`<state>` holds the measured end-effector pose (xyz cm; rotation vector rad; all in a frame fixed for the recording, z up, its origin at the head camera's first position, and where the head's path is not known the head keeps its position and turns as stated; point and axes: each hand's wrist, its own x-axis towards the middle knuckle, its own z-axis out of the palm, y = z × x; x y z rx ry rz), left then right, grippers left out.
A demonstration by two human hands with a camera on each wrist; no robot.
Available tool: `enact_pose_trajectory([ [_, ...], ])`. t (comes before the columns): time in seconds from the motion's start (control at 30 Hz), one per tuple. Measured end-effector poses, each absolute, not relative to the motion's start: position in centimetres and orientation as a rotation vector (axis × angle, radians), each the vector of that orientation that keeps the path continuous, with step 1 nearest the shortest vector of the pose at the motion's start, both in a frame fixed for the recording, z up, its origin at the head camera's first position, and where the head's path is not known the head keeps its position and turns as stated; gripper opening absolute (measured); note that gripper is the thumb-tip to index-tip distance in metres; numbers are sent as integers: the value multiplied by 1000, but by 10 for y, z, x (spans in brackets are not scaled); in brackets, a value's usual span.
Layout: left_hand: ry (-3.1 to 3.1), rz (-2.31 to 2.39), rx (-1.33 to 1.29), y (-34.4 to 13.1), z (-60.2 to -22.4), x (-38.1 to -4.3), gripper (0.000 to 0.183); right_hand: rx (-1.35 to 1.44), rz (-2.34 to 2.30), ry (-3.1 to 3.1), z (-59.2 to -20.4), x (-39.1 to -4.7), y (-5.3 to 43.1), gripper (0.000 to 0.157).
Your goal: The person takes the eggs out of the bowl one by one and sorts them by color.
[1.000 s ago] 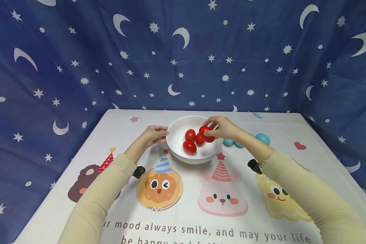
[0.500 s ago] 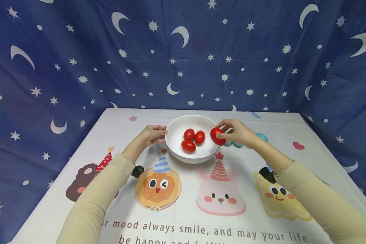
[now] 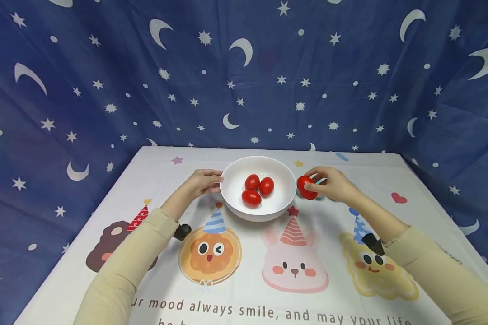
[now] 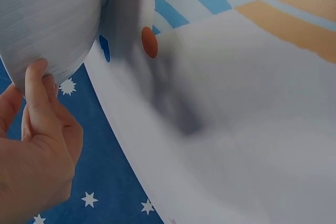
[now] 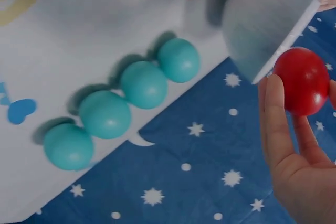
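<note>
1. While a glossy red egg-shaped piece (image 3: 307, 188) was pinched between its thumb and fingers, the right hand (image 3: 333, 183) was held just beside the right side of a round white bowl (image 3: 282, 198). The fingers were closed to the width of the piece. Whether the bowl's rim was touched by the piece could not be told.
2. The left side of the bowl was gripped by the left hand (image 3: 205, 181), with its fingers laid against the outer wall and its thumb set at the rim.
3. Three more red egg-shaped pieces (image 3: 251, 198) were grouped closely inside the bowl: one at the back, one at the right and one in front.
4. Beside the bowl, four rounded turquoise pieces (image 5: 105, 114) were lined up in a row on the worktop (image 3: 179, 180), as shown by the right wrist view; in the head view they were mostly hidden.
5. The worktop was covered by a white cloth printed with cartoon figures and lettering, and was backed by a dark blue curtain (image 3: 199, 54) patterned with white moons and stars.
</note>
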<state>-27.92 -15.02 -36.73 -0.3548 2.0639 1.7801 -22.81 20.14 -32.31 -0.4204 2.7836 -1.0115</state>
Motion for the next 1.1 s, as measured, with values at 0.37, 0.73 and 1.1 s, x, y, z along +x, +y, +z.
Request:
enact_pose_trajectory([
  [0.37, 2085, 1766, -336, -151, -368, -278, 44, -366, -1010, 2814, -350, -229, 222, 42],
  [0.73, 2083, 1776, -330, -151, -371, -277, 44, -373, -985, 2788, -373, -236, 223, 42],
  [1.1, 2087, 1784, -333, -150, -370, -279, 43, -388, -929, 2815, -390, -238, 216, 38],
])
